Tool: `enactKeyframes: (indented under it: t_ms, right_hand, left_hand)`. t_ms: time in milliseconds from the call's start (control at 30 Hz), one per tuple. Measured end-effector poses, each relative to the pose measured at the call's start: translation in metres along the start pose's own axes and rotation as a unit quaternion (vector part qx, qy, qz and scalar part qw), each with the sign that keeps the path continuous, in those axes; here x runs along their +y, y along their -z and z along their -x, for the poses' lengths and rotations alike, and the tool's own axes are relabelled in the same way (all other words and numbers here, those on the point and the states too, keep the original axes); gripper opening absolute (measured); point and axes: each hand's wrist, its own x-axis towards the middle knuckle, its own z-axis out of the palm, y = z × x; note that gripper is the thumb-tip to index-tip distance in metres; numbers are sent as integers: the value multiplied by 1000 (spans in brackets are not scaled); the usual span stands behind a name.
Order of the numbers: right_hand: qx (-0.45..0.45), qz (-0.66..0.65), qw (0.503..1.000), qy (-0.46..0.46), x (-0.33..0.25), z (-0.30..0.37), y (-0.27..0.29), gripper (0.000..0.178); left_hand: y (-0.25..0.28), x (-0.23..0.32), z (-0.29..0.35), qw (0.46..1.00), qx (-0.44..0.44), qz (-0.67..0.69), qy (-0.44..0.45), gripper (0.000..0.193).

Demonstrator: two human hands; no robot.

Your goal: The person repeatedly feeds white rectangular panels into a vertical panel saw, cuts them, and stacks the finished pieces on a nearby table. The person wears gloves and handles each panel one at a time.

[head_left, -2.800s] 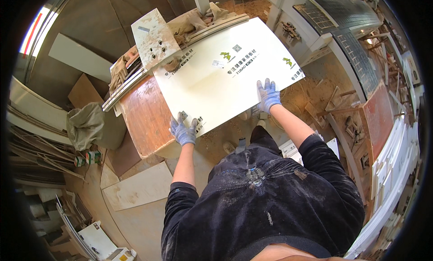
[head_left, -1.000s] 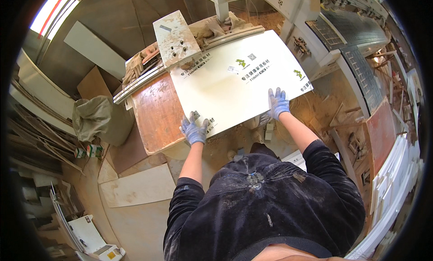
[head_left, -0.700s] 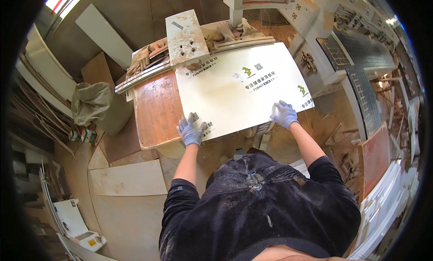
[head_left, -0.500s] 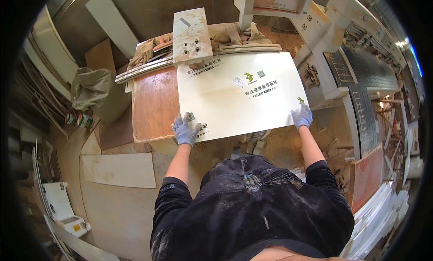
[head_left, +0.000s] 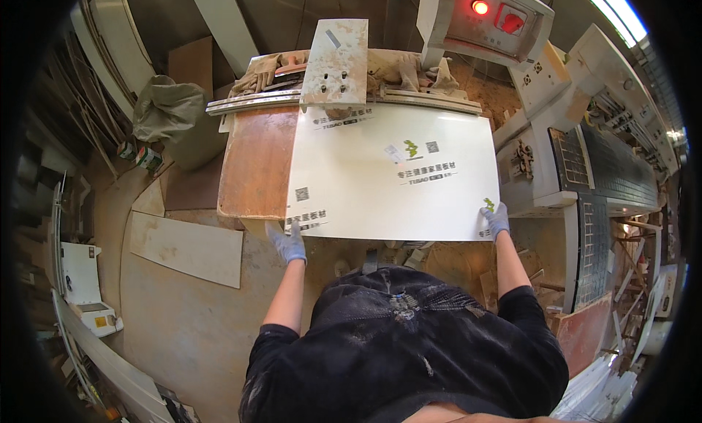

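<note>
Right up at the near side of the worktable (head_left: 252, 167), with both gloved hands on the white board (head_left: 395, 204). Lying flat, leaving bare brown wood along the table's left edge, and jutting out past the near edge.

Left hand (head_left: 287, 245) at the board's near left corner: partly open, fingers parted, touching the edge. Right hand (head_left: 496, 220) at the near right corner: fingers bent over onto the top face, palm outside the edge. Any grip underneath hidden, so can't tell a firm clamp from a light rest.

Over at the table's far edge, a long rail (head_left: 431, 101), right alongside the board's far edge; can't tell about actual contact. Straddling the rail, a dusty pale housing (head_left: 336, 57), reaching over the board's far left part. Behind the rail, toward the far left corner, worn work gloves (head_left: 256, 76). Beyond the far edge, to the right, a glowing red lamp (head_left: 480, 7).

Looks like the lining-up step, squaring board to rail. Calls next, by the look of it, for even pressure at both corners, without skewing, and fingers well clear of the housing.
</note>
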Motion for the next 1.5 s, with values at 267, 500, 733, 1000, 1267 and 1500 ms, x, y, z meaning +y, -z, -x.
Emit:
enactKeyframes:
  t_ms: [267,500,733,1000,1267,1500]
  right_hand:
    - [8,383,922,59,-104,114,-128,95]
    - [-65,331,933,124,-173,161,-234,106]
    - [-84,333,929,139,-194,173,-271,108]
    - [-85,338,928,132,-196,174,-273,106]
    - [-55,330,931,148,-196,171,-283,104]
    - [-44,316,920,226,-173,173,-272,102]
  left_hand:
    - [4,-34,12,876,-227,253,343,36]
    - [35,-41,-54,865,-184,259,388,23]
    - [58,-64,-98,873,-175,258,374,24]
    - [53,-68,-97,863,-150,288,386,28]
    - [58,-65,-104,859,-174,275,396,34]
    - [47,-64,-104,865,-208,253,380,47]
